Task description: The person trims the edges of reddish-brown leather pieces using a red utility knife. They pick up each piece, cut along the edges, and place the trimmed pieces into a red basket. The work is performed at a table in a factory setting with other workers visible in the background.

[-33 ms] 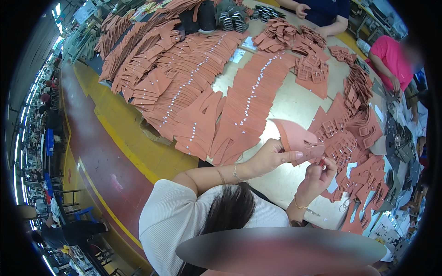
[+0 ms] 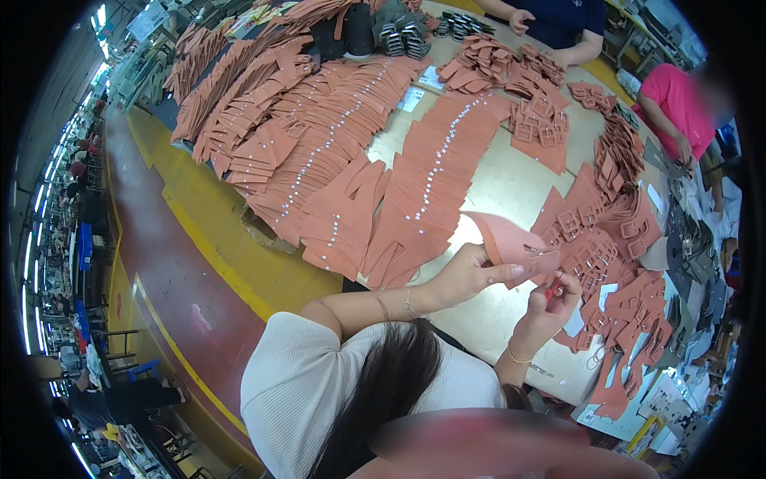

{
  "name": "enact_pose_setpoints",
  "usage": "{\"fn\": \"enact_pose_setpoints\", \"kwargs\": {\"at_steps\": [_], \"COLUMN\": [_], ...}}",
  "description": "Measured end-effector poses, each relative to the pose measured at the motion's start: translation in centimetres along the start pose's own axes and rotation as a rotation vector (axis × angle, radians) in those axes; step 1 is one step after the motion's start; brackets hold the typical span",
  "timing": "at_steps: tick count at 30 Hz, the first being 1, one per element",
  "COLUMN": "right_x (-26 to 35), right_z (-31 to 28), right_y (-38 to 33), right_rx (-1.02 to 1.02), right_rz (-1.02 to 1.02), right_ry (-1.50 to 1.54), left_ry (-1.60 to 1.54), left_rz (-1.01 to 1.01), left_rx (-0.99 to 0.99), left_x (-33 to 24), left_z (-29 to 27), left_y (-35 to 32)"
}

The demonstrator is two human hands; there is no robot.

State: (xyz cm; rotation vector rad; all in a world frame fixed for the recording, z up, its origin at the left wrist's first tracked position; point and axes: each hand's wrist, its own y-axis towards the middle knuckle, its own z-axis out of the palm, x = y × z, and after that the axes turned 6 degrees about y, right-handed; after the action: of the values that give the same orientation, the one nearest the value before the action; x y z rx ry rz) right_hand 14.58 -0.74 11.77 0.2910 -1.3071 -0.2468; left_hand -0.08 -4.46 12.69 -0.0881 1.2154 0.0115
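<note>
In front of my chest, my left hand (image 2: 476, 275) pinches a salmon-coloured leather piece (image 2: 511, 239), thumb on its upper face. The piece is curved, with a slot cut near its right end. My right hand (image 2: 552, 307) is closed around a slim red tool (image 2: 554, 285), whose kind I cannot make out. Its tip is close to the lower right end of the leather, and whether they touch is unclear. Just beyond my right hand lies a heap of leather parts with covered buckles (image 2: 586, 239).
Long overlapping rows of leather pieces (image 2: 435, 176) with small white stickers cover the table's left side. Metal clips (image 2: 405, 38) and more buckle parts (image 2: 539, 124) lie farther back. Two people, one in a pink shirt (image 2: 678, 108), are across the table. Grey-green parts (image 2: 698, 255) sit at right.
My right hand has turned slightly, and more of the red tool shows in it. The leather piece in my left hand has tilted a little.
</note>
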Motion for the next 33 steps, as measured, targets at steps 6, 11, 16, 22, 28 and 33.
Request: {"fn": "enact_pose_setpoints", "kwargs": {"at_steps": [6,11,16,22,28,33], "right_x": [-0.5,-0.9,-0.2,0.1,-0.5,-0.2], "right_z": [0.4,0.3,-0.2,-1.4,-3.0,-4.0], "right_y": [0.1,0.3,0.0,-0.6,-0.9,-1.2], "right_rx": [0.092,0.127,0.169,0.213,0.204,0.208], "right_rz": [0.154,0.19,0.228,0.238,0.255,0.348], "right_ry": [-0.141,-0.082,0.067,0.155,-0.017,-0.095], "left_ry": [0.17,0.114,-0.074,-0.145,-0.19,-0.048], "left_rz": [0.198,0.065,-0.094,-0.182,-0.369,-0.961], "left_rx": [-0.067,0.005,0.005,-0.043,0.076,0.15], "left_x": [1.0,1.2,1.0,2.5,9.5,13.1], "left_z": [0.5,-0.3,-0.4,-1.3,-2.4,-3.9], "left_y": [0.0,-0.2,-0.1,0.8,0.7,0.2]}}
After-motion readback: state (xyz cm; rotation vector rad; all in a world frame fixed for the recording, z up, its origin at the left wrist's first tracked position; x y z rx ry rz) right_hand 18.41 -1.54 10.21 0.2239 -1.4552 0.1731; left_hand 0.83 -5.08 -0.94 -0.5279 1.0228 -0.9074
